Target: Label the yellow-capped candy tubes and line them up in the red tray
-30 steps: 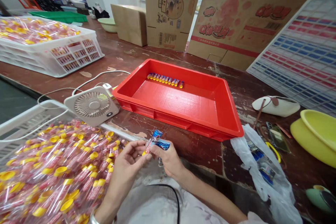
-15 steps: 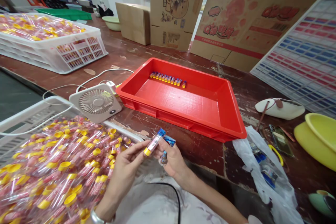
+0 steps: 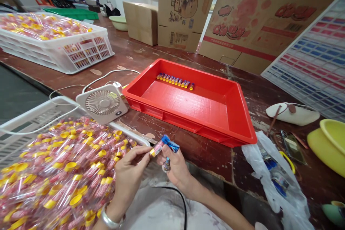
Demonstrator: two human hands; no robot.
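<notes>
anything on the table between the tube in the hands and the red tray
Nothing visible. The left hand and right hand hold the tube over the near edge of the table, and only bare tabletop lies between it and the tray. The fan sits off to the left, the bag to the right.

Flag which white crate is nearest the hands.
The lower-left white crate, right beside the left hand, with the fan at its far corner; the other white crate sits far off at upper left.

Both hands (image 3: 151,165) pinch a small tube (image 3: 157,147) before the red tray (image 3: 244,122).
</notes>
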